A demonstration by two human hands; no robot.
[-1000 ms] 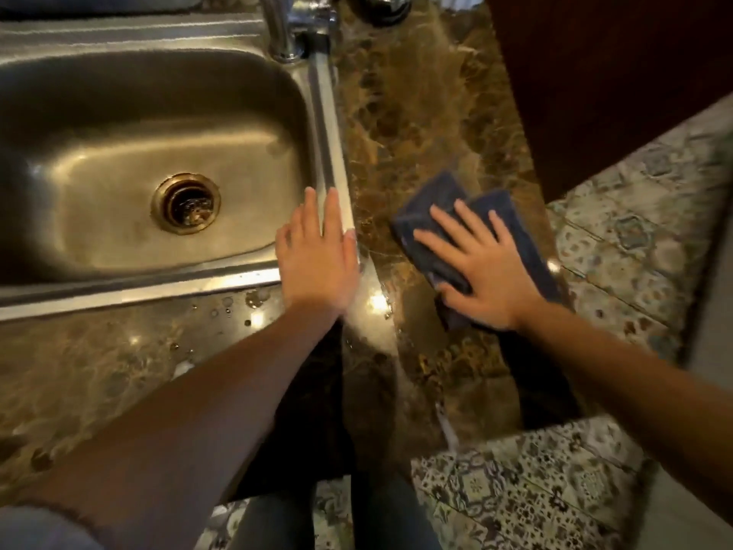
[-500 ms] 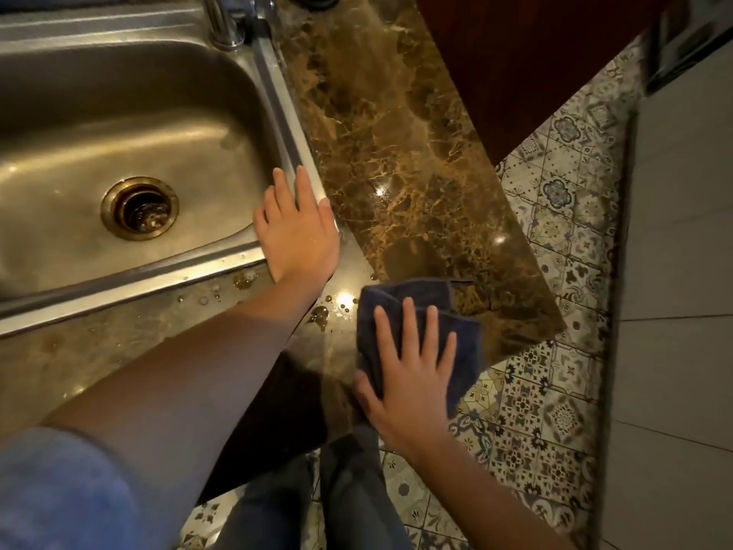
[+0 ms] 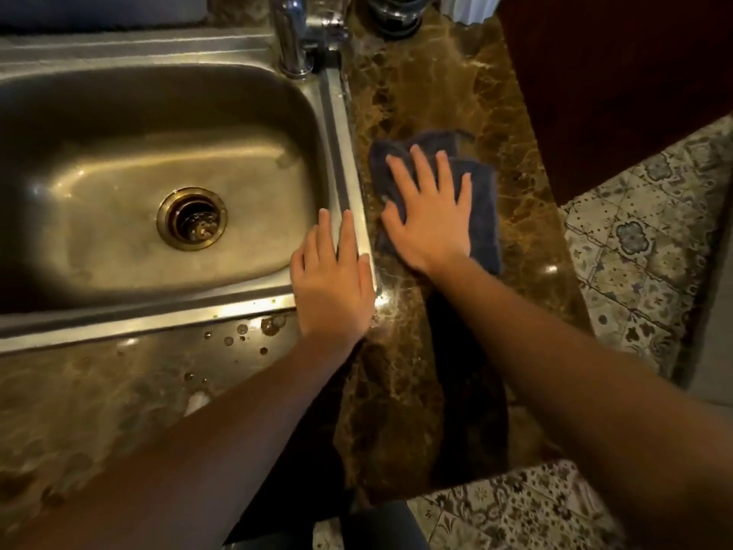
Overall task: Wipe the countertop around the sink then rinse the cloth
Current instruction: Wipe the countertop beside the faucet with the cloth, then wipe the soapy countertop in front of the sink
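Nearest the camera, patterned floor tiles (image 3: 515, 506) are seen below the front edge of the brown marble countertop (image 3: 99, 391), and two bare forearms are stretched forward over it. A scatter of water droplets (image 3: 242, 331) is seen on the marble just in front of the sink (image 3: 158, 315).

The left hand (image 3: 333, 287) is laid flat on the near right corner of the sink's steel rim, with its fingers straight and held close together, pointing away. Just to its right, the right hand (image 3: 432, 220) is pressed palm-down on a dark blue cloth (image 3: 486, 208), with the fingers straight and spread wide. The cloth is folded and lies flat on the countertop strip right of the sink, close beside the rim; its far and right edges are left uncovered by the hand.

Farther off, a round brass-coloured drain (image 3: 192, 218) is set in the basin floor. A chrome faucet (image 3: 291, 37) is mounted at the far right corner of the sink, and a dark round object (image 3: 400, 13), cut off by the frame, is stood behind it. A dark wooden panel (image 3: 614, 81) is seen at far right.
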